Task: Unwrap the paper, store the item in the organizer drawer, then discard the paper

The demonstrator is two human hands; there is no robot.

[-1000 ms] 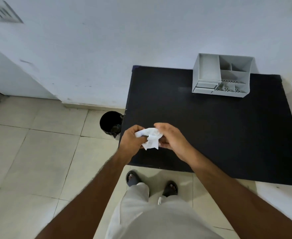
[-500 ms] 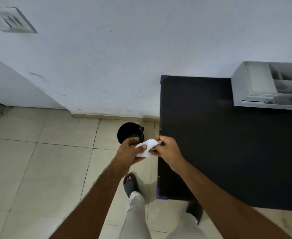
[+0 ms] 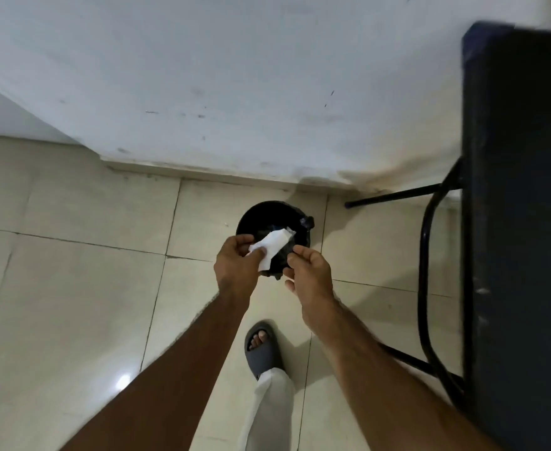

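Note:
The crumpled white paper [image 3: 272,245] is pinched in my left hand [image 3: 236,266] and hangs right above the mouth of a small black bin [image 3: 254,216] on the floor. My right hand [image 3: 310,275] is beside it on the right, fingers loosely apart, no longer touching the paper. The organizer is out of view.
A black table [image 3: 521,222] with a dark metal frame [image 3: 427,255] fills the right side. A white wall [image 3: 235,92] runs behind the bin. Beige floor tiles [image 3: 72,288] spread to the left. My sandalled foot [image 3: 262,346] stands just below the hands.
I have turned left from the table to the bin; the organizer left the view. My hands carried the paper over the bin, and my right hand let go of it.

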